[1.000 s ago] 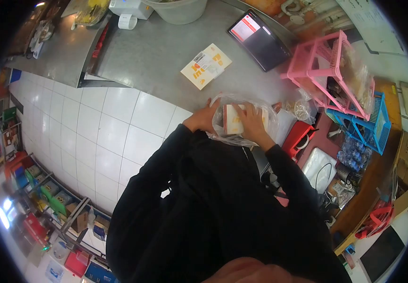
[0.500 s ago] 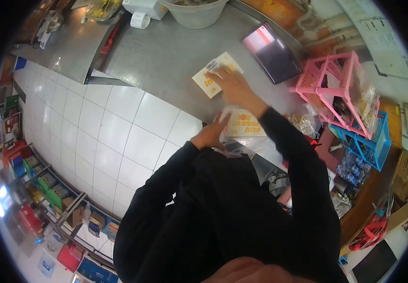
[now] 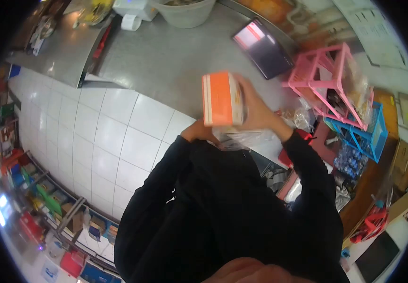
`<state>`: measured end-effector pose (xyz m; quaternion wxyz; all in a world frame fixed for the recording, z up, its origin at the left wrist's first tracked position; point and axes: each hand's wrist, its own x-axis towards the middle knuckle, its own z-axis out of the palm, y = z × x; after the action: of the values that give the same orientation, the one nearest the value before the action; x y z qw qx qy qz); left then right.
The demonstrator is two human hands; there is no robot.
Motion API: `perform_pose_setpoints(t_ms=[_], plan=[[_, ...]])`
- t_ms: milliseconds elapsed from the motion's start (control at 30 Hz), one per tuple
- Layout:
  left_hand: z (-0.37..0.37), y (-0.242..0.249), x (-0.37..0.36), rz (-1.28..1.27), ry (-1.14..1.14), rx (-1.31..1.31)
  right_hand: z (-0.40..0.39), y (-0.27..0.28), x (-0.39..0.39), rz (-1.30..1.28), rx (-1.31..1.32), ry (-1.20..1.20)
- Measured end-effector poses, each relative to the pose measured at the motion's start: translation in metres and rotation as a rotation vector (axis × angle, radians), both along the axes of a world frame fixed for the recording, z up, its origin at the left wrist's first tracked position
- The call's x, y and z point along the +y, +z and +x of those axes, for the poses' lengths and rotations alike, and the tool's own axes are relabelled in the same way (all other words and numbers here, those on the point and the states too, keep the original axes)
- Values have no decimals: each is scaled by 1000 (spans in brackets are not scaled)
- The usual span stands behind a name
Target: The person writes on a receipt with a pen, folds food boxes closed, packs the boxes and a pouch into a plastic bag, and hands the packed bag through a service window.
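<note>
An orange box with pale stripes [image 3: 220, 99] is raised above the front edge of the steel counter [image 3: 161, 61], one side facing up. My right hand [image 3: 255, 106] grips it from the right, its fingers partly behind the box. Below the box and to its left, my left hand [image 3: 201, 131] is closed at the edge of a clear plastic bag [image 3: 253, 140]; its fingertips are partly hidden. Under the box, a second box lies mostly covered from view.
A dark tablet [image 3: 265, 49] lies on the counter at the back right. Right of it stand a pink rack [image 3: 319, 85] and a blue basket [image 3: 376, 134]. A grey tub [image 3: 185, 14] and a white printer [image 3: 135, 8] are at the back.
My right hand has lifted the box off the counter, tipped it so its orange side shows, and brought it towards me. My left hand has moved slightly left, beside the bag.
</note>
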<state>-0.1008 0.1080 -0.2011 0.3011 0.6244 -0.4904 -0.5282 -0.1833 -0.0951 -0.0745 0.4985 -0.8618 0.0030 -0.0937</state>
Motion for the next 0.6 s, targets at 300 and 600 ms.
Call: perform_pose_setpoints(t_ms=[300, 600], plan=[[-10, 70, -9, 99, 172, -151, -112, -65, -2, -718, 426, 49], [-5, 203, -51, -263, 298, 94, -188, 95, -67, -768, 341, 144]])
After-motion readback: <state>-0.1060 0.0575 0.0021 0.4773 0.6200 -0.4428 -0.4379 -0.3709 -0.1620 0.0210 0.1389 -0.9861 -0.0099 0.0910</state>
